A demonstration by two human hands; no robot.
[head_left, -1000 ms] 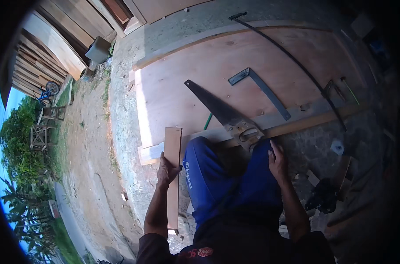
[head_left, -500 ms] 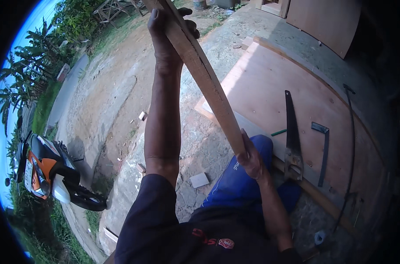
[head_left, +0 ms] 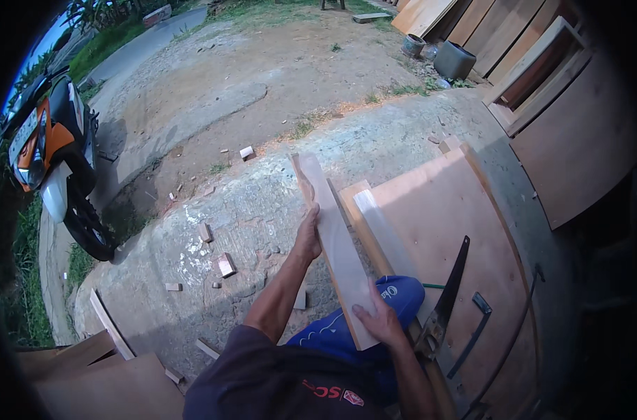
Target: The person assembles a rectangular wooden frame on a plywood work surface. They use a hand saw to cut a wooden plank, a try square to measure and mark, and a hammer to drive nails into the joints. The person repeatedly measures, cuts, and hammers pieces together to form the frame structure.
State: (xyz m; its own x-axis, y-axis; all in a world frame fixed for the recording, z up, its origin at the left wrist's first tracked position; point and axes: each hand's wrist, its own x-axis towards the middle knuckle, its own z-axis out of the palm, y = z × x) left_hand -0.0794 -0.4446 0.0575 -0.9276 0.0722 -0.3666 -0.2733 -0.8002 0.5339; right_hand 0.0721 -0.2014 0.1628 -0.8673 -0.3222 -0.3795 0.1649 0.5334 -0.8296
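A long wooden board (head_left: 336, 241) slants across my lap, its broad pale face turned up and its near end by my blue-trousered knee. My left hand (head_left: 308, 234) grips its left edge around the middle, the fingers partly hidden beneath. Near the close end, my right hand (head_left: 379, 318) holds the right edge, thumb lying on the face. To the right, a hand saw (head_left: 446, 301) rests on a large plywood panel (head_left: 437, 203), and a try square (head_left: 472, 332) lies beside it. A green pencil-like stick (head_left: 434, 285) shows next to my knee.
A long dark metal bar clamp (head_left: 507, 350) lies along the panel's right side. Wood offcuts (head_left: 225, 264) are scattered over the rough concrete. An orange and white motorcycle (head_left: 59, 161) stands at the left. Boards and a wooden frame (head_left: 539, 77) lean at the far right; more planks (head_left: 87, 357) lie lower left.
The board has come down from a raised, edge-on position to lie over my lap, broad face up. My left hand has dropped with it. The view has shifted, showing more ground ahead.
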